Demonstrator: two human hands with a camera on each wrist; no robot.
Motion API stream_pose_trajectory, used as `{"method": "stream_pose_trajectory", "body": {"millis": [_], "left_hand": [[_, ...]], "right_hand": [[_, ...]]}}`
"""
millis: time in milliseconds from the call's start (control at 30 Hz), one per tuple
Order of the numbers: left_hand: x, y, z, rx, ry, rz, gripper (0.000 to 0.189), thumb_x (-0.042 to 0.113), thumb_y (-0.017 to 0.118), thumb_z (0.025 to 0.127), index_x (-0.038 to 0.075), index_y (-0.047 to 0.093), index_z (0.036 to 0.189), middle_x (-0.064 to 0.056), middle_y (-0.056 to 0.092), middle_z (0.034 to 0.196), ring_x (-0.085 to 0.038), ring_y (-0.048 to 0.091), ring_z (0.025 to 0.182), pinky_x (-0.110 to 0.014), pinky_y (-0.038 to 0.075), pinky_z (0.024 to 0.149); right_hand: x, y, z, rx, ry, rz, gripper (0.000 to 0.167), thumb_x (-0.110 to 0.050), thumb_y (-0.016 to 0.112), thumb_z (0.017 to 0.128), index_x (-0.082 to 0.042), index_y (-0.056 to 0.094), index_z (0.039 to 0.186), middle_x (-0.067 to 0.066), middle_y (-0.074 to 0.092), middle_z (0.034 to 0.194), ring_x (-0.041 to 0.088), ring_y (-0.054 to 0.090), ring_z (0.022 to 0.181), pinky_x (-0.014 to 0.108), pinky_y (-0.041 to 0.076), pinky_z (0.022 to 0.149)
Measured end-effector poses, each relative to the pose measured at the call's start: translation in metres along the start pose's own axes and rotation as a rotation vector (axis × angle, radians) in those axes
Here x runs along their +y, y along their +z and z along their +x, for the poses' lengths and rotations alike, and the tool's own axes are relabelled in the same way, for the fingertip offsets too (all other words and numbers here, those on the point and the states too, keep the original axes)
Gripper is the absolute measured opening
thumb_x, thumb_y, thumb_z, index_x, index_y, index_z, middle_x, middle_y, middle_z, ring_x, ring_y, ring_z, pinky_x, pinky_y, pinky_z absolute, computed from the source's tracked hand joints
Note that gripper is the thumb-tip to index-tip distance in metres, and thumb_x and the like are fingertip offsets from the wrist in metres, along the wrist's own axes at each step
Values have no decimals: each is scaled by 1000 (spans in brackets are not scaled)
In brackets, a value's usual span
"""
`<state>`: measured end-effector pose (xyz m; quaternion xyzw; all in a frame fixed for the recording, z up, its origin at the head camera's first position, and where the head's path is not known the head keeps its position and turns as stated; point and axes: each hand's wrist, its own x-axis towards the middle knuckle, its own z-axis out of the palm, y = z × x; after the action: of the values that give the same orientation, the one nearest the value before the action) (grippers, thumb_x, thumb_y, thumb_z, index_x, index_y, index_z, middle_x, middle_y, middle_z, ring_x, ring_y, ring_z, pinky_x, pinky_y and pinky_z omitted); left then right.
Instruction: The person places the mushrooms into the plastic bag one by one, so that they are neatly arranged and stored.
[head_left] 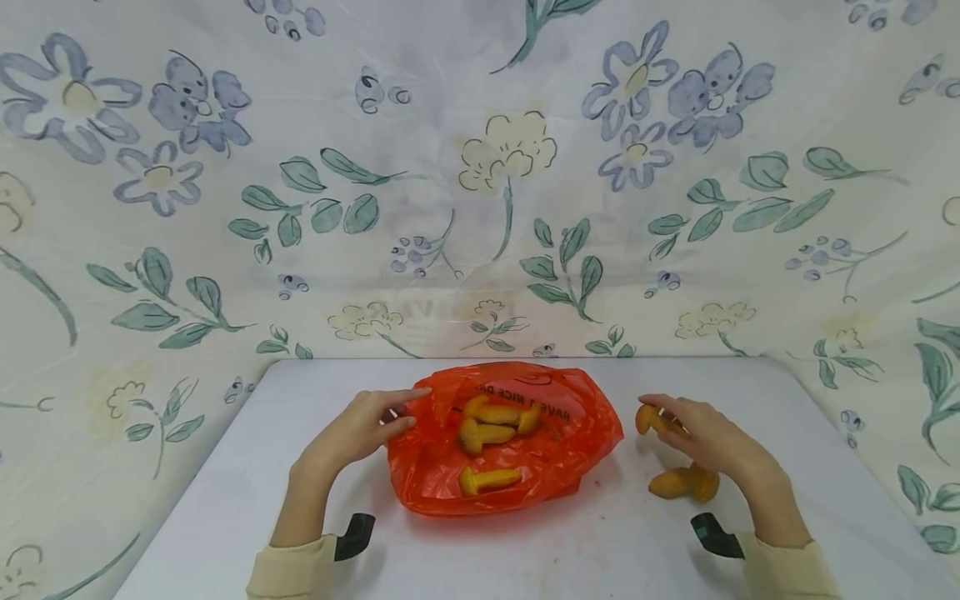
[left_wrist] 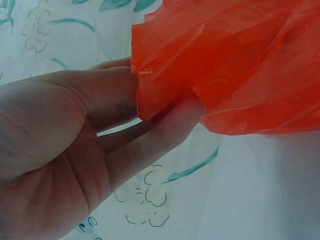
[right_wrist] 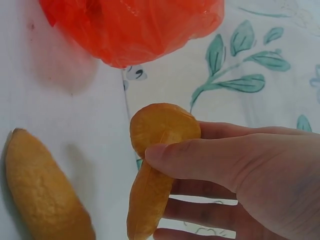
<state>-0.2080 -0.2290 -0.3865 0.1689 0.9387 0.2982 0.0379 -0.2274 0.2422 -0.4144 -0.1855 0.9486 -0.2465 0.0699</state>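
A red plastic bag [head_left: 525, 492] lies spread open on the table, with several yellow-brown mushrooms [head_left: 491, 479] inside it. My left hand [head_left: 367, 425] holds the bag's left edge, which sits between the thumb and fingers in the left wrist view; some fingertips are hidden by the plastic [left_wrist: 230, 65]. To the right of the bag, my right hand [head_left: 697, 429] pinches one mushroom [right_wrist: 165, 127] between thumb and fingers, its round cap up and its stem pointing down. Another mushroom [head_left: 675, 483] lies on the table below that hand.
The white table [head_left: 525, 558] ends at the back against a hanging cloth [head_left: 480, 275] with flowers and leaves. Dark curved pieces [head_left: 717, 536] stick out from both wrists. Faint reddish marks show on the tabletop beside the bag.
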Motion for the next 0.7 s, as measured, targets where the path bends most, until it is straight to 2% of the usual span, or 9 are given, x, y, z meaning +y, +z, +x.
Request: {"method": "stream_pose_trajectory", "body": {"millis": [200, 433, 700], "left_hand": [[-1, 0, 0, -1, 1, 0, 44, 9, 65, 93, 18, 60, 136, -4, 69, 98, -14, 63, 84, -22, 58, 69], [-2, 1, 0, -2, 6, -3, 44, 9, 65, 93, 18, 60, 136, -4, 69, 98, -14, 63, 83, -22, 58, 68], [-1, 1, 1, 3, 10, 6, 44, 9, 65, 93, 18, 60, 136, -5, 69, 98, -14, 63, 83, -22, 58, 68]], "right_hand": [[-4, -11, 1, 20, -51, -24, 49, -12, 64, 94, -12, 49, 141, 9, 67, 111, 20, 59, 96, 37, 58, 80], [-12, -24, 1, 28, -53, -49, 50, -14, 65, 93, -14, 49, 141, 6, 66, 111, 21, 61, 98, 39, 59, 82], [-23, -38, -2, 26, -100, -66, 51, -15, 66, 92, -14, 50, 140, 7, 67, 114, 24, 62, 102, 40, 59, 82]]}}
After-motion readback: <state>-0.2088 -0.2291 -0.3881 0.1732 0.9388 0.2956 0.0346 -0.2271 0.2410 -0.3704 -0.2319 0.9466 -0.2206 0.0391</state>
